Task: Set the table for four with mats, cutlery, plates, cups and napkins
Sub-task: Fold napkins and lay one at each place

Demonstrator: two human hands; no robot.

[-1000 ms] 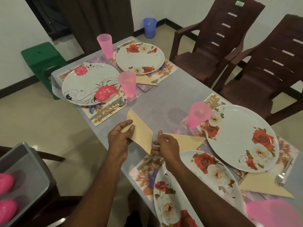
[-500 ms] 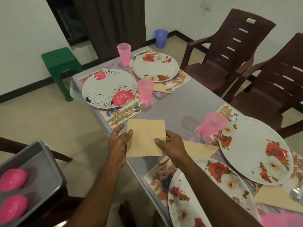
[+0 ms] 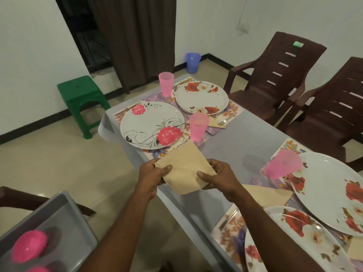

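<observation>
Napkin now carried toward pink-flower plate; left hand and right hand fingers pinching it; last napkin pending.

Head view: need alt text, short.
Both hands, left hand and right hand, hold a beige napkin above the grey table, near a pink-flowered plate and pink cup. Three more plates sit on mats.

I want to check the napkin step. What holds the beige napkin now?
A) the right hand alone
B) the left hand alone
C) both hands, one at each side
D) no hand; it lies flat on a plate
C: the left hand and the right hand each pinch one side of the beige napkin.
</observation>
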